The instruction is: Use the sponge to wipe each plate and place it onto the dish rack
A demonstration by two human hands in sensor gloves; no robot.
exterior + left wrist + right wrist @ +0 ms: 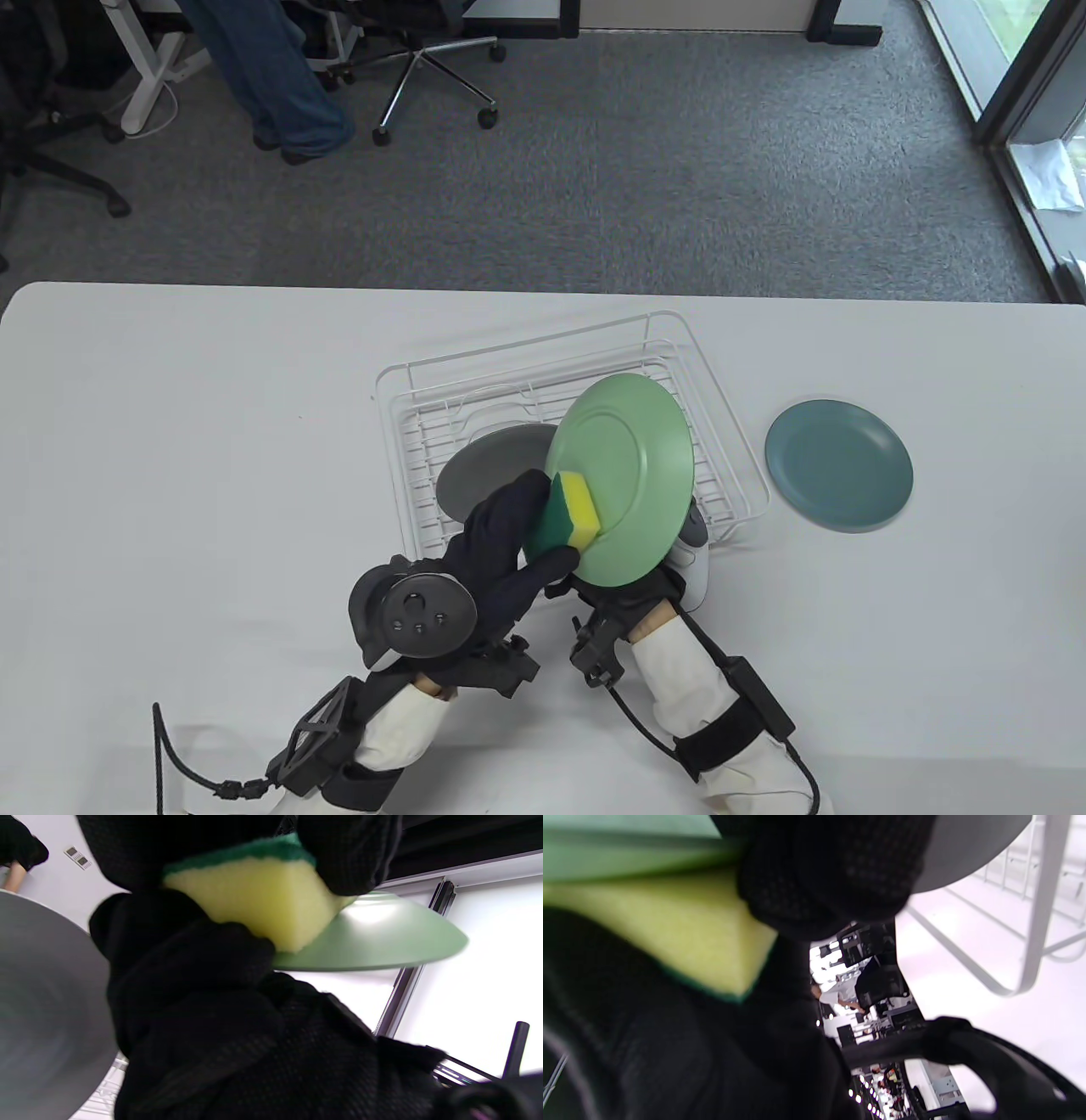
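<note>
Left hand: seen at lower centre of the table view, fingers curled round the sponge, thumb below and fingers above; the same grip is shown close up in the left wrist view.
Sponge: yellow face pressed against the lower left edge of the green plate, green scouring side turned toward the palm.
Right hand: largely hidden behind the green plate, just right of the left hand; the plate is judged to be gripped by it at the lower rim, since nothing else is seen to carry it.
Green plate: held tilted above the counter, underside with its foot ring turned to the camera, upper rim leaning over the dish rack.
Key relation: the rack lies directly behind the plate, toward the upper centre of the frame; the right hand is the nearer one to it, so a short forward carry would be called for.
Grey plate: already lying in the rack, at its near left side, partly covered by the left hand.
Teal plate: flat on the counter, right of the rack, apart from it, not yet wiped by the look of things.
</note>
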